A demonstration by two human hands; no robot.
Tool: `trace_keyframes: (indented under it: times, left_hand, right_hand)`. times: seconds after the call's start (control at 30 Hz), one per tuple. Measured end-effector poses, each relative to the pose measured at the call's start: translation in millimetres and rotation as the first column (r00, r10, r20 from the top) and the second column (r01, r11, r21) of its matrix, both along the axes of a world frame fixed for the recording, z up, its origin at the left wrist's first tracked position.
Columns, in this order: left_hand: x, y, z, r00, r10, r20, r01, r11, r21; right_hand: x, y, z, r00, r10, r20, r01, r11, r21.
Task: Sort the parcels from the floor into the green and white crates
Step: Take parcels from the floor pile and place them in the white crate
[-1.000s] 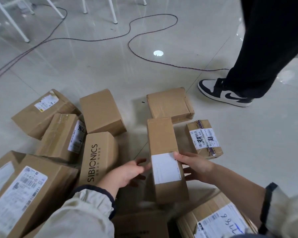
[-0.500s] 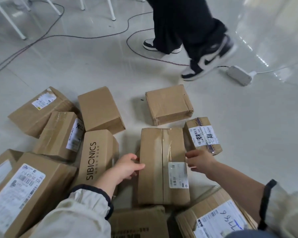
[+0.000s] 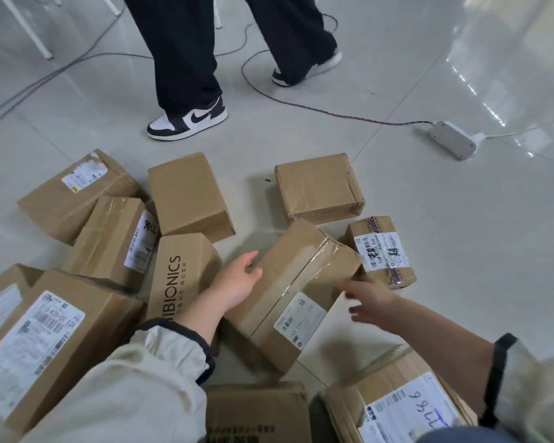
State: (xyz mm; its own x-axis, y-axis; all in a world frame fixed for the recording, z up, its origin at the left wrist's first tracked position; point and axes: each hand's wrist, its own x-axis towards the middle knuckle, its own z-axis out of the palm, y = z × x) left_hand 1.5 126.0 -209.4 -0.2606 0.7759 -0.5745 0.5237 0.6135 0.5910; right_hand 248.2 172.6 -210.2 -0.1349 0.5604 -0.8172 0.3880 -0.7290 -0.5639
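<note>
Head view: 1 taped parcel [image 3: 298, 282] sits in the middle of the heap on the floor [image 3: 461, 251]. It is turned at a slant, and its white label [image 3: 299, 318] faces up at the near end. The left hand [image 3: 237, 282] touches the parcel's left side with its fingers mostly straight and its thumb up. It does not wrap round the box. The right hand [image 3: 370, 298] is just beside the parcel's right edge with its fingers spread apart. It is blurry, so I cannot tell if it touches the box. It holds nothing.

Just left of the parcel stands the SIBIONICS box [image 3: 179, 270]. Just right and a bit farther is a small parcel [image 3: 381, 251] with a printed label. Far off, another person's shoe [image 3: 187, 118] is near a cable [image 3: 333, 111].

I think the step in hand is picking out this 1 parcel and reading its label. The green and white crates are not in sight. Next, both hands need to squeeze the 2 long sides and lift the box clear of its neighbours. Then they must find the right crate. The box is slanted, so an uneven grip may tip it.
</note>
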Motion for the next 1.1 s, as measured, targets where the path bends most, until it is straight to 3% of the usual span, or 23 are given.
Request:
trace_keyframes:
  times: [0.1,0.17,0.23,0.37,0.47,0.53,0.6,0.77,0.9,1.1]
  left_hand:
    - [0.4,-10.8,8.3,0.991,0.018,-0.134,-0.038,0.989,-0.144]
    - [4.6,-18.7,19.1,0.989,0.110,-0.094,-0.137,0.926,-0.353]
    - [8.5,-26.2,29.1,0.980,0.201,-0.013,-0.181,0.854,-0.488]
    - [10.8,-37.9,33.1,0.950,0.298,0.093,-0.191,0.789,-0.585]
    - [12.4,-34.3,22.4,0.960,0.280,0.020,-0.246,0.870,-0.427]
    - [8.9,-30.1,14.5,0.932,0.360,-0.043,-0.360,0.909,-0.211]
    - [6.4,-29.2,6.4,0.869,0.484,0.106,-0.475,0.874,-0.100]
    - [9.6,-41.4,-2.6,0.792,0.524,0.312,-0.460,0.849,-0.259]
    - [8.4,-41.3,-4.2,0.773,0.543,0.328,-0.482,0.839,-0.253]
    - [6.0,-41.3,-13.9,0.776,0.535,0.333,-0.475,0.844,-0.248]
  right_hand:
    - [-5.5,25.9,5.9,0.964,-0.021,0.265,-0.096,0.902,0.422]
    - [-14.2,44.6,9.9,0.928,0.053,0.368,-0.249,0.824,0.509]
    - [-22.5,54.8,5.8,0.867,0.151,0.475,-0.394,0.790,0.469]
    - [-23.3,40.7,-3.7,0.771,0.248,0.586,-0.547,0.729,0.411]
    - [-10.9,32.9,-2.6,0.725,0.250,0.642,-0.561,0.755,0.340]
    - [0.2,33.0,-1.8,0.752,0.286,0.594,-0.506,0.828,0.242]
    - [10.2,29.0,-3.1,0.840,0.285,0.461,-0.393,0.906,0.157]
    - [22.0,20.3,-15.4,0.945,0.191,0.266,-0.258,0.935,0.244]
    - [22.8,20.2,-21.2,0.977,0.136,0.164,-0.164,0.972,0.171]
    - [23.6,22.2,-23.0,0.988,0.077,0.131,-0.095,0.986,0.139]
